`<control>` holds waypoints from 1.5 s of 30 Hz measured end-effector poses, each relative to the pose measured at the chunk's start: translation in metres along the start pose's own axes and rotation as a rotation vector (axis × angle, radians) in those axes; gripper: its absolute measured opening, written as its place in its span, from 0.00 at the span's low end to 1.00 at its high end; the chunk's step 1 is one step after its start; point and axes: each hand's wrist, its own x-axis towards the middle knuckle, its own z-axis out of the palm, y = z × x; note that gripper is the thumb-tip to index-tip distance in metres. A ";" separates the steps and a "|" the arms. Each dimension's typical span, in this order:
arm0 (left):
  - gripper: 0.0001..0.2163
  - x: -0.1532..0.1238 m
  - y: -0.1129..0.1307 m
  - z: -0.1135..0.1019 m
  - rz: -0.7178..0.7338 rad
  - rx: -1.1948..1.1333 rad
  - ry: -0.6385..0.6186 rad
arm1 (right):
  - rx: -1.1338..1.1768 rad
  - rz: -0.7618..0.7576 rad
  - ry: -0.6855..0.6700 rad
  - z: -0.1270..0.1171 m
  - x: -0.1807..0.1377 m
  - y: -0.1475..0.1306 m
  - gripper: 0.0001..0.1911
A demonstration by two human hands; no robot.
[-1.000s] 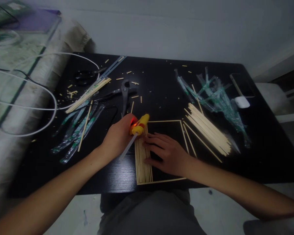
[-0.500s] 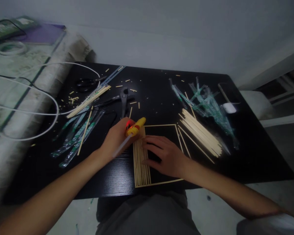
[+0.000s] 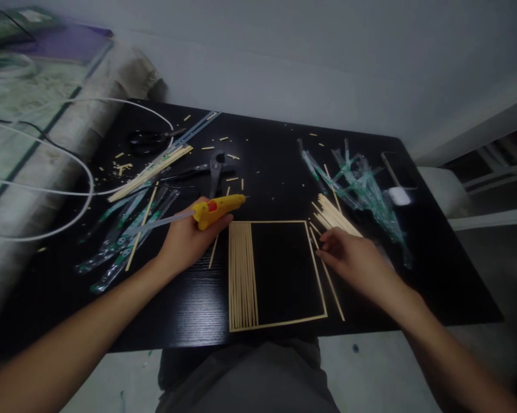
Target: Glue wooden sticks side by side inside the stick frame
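Observation:
My left hand (image 3: pixel 190 235) is wrapped around a yellow hot glue gun (image 3: pixel 218 211), its nozzle pointing right and a clear glue stick trailing from its rear. Below and right of it lies a square frame of thin wooden sticks (image 3: pixel 279 324) on the black table. A row of wooden sticks (image 3: pixel 242 275) lies side by side across the frame's left part. Just beyond the frame's right side is my right hand (image 3: pixel 353 255), fingers bent with a gap between thumb and forefinger. It hovers at a loose stick (image 3: pixel 335 289) and partly covers a stick pile (image 3: pixel 329 212).
Pliers (image 3: pixel 216 169), scissors (image 3: pixel 147 140) and stick offcuts lie at the back left. Torn clear wrappers (image 3: pixel 361 178) are at the right, with more wrappers (image 3: pixel 125 246) at the left. A white cable (image 3: pixel 90 183) loops over the left edge. A white case (image 3: pixel 398 195) sits far right.
My right hand has left the row of sticks and moved right to the loose ones. My left hand has drawn left with the glue gun, which has turned more level.

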 end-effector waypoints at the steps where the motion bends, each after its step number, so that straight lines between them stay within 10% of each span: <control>1: 0.13 0.000 0.000 0.000 -0.004 -0.005 0.002 | -0.015 -0.001 0.001 0.003 0.000 -0.001 0.05; 11: 0.15 0.002 0.003 -0.004 -0.012 -0.016 0.019 | 0.128 -0.062 0.084 -0.034 0.002 -0.020 0.03; 18: 0.15 0.004 0.005 -0.005 -0.039 -0.006 0.036 | 0.355 -0.527 0.622 -0.036 -0.003 -0.056 0.08; 26: 0.14 0.005 0.010 -0.007 -0.049 -0.002 0.048 | 0.229 -0.782 0.019 0.058 -0.022 -0.060 0.13; 37: 0.15 0.004 0.000 -0.005 -0.058 -0.014 0.021 | 0.033 -0.980 0.028 0.080 -0.024 -0.051 0.22; 45: 0.14 0.003 -0.002 -0.006 -0.009 0.018 0.012 | 0.111 -0.795 0.121 0.080 -0.002 -0.055 0.15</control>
